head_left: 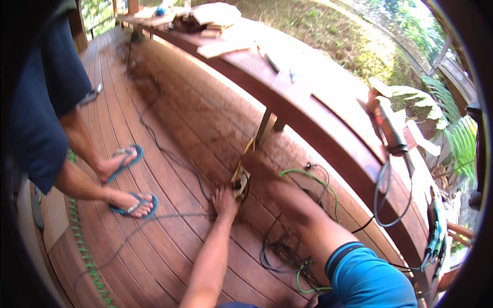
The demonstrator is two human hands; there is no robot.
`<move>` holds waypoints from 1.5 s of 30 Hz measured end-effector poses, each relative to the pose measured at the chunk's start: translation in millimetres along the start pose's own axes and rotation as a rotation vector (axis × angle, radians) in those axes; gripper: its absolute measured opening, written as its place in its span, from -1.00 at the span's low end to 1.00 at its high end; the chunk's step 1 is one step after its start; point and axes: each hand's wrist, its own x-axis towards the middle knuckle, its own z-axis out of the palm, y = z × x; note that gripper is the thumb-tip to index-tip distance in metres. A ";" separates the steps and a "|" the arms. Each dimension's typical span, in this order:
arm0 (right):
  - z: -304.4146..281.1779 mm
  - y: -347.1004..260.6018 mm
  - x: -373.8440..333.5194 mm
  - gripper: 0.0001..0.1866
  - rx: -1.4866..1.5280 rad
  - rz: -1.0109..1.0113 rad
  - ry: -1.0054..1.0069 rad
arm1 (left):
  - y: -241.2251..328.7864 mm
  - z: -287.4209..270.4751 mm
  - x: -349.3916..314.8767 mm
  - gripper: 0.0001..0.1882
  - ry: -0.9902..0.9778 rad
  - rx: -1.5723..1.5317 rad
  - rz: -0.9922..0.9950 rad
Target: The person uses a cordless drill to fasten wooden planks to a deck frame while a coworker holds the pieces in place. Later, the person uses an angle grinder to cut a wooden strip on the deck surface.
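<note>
My left hand (pixel 225 199) reaches forward from the lower edge and lies low on the wooden deck (pixel 174 128). Its fingers curl against the near end of a yellow and white socket block (pixel 240 178) that lies on the boards. Black cables (pixel 280 251) and a green cable (pixel 313 177) run from that spot. My bare leg (pixel 303 215), in blue shorts (pixel 367 280), stretches along the deck just right of the hand, with its foot beside the block. My right hand is not in view.
Another person stands at the left in blue flip-flops (pixel 134 204). A long wooden bench rail (pixel 308 110) runs along the deck's edge, with a power tool (pixel 389 126) on it and boards (pixel 218 15) stacked at its far end. Grass and plants lie beyond.
</note>
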 end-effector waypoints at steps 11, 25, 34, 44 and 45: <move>-245.6 -1.9 -300.1 -0.64 0.430 -0.463 0.425 | -34.8 -31.0 -9.7 0.04 -0.171 0.132 0.224; -319.4 159.8 -301.0 -0.41 0.395 0.260 0.424 | -66.0 -323.6 -511.3 -0.23 -0.209 -0.207 -0.910; -398.4 147.7 -371.3 -0.50 1.703 0.159 0.523 | 60.5 -436.5 -565.7 -0.30 -0.245 -0.316 -0.742; -308.4 250.1 -609.4 -0.40 0.423 0.842 0.404 | 326.7 -539.5 -251.7 -0.52 0.035 -0.912 -0.415; -295.0 259.5 -614.2 -0.41 0.390 0.854 0.367 | 341.5 -547.9 -237.7 -0.54 0.054 -0.931 -0.392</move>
